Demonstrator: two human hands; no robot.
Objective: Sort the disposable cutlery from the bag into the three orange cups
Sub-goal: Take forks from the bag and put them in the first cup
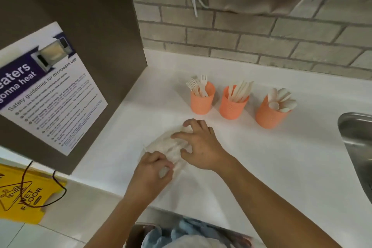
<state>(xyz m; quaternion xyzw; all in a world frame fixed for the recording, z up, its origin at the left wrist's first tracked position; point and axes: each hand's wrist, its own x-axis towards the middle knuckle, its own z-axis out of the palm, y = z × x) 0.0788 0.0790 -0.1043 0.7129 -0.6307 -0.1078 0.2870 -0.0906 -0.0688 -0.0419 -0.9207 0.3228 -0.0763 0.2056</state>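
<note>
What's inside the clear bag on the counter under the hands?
Pale cutlery pieces show faintly through the clear bag. The right hand rests on top and the left hand pinches its near end, covering parts, so kinds and count cannot be told.

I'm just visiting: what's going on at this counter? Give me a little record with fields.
surface: white counter
source: clear bag, lying on it under both hands
left hand: pinches the near end
right hand: fingers spread, resting on top
left cup: forks
middle cup: knives
right cup: spoons
nearby: metal sink, far right
</note>
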